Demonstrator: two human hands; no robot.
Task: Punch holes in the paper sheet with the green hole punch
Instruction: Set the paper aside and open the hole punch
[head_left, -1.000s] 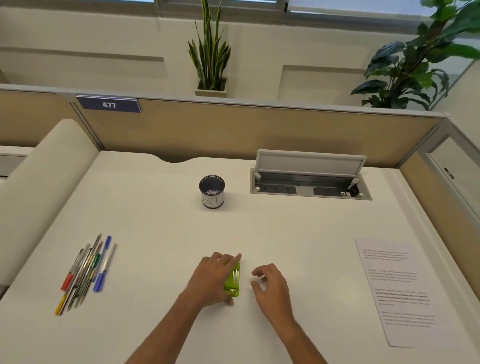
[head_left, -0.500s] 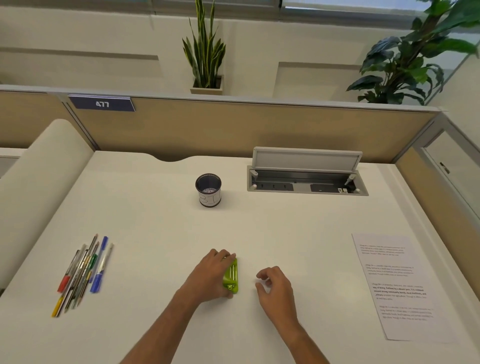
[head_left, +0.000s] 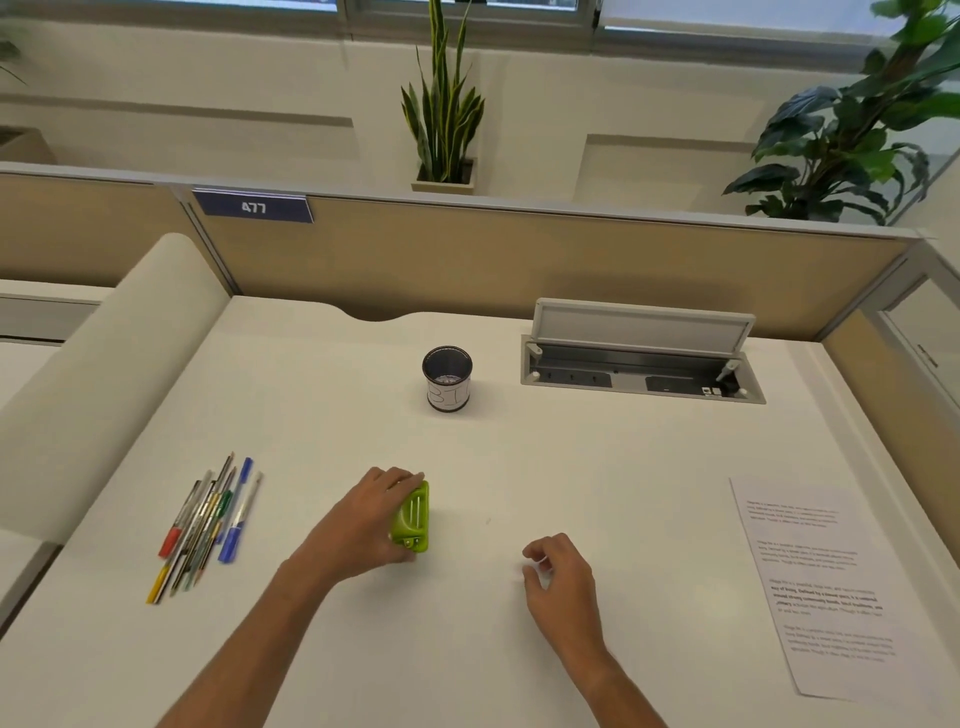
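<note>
Near the middle of the desk's front half, the green hole punch is sitting tilted up on its side, with its ribbed top facing right. The left hand is gripping it, the fingers curling over its far end and the thumb pressing at its near end. The right hand is resting apart from the punch, to its right, loosely curled with the fingertips drawn toward the thumb and holding nothing.

The paper sheet, printed with paragraphs of text, is lying flat along the right edge of the desk, well apart from both hands, its near corner reaching toward the front right corner. No contact between punch and sheet is showing.

Toward the left edge, a bundle of pens and pencils is lying loose, slanting from near left to far right. Toward the back edge, a dark-rimmed pen cup is standing upright, and just to its right an open cable hatch is showing its lid raised. Behind the desk, a tan partition is carrying a blue plate reading 477.
</note>
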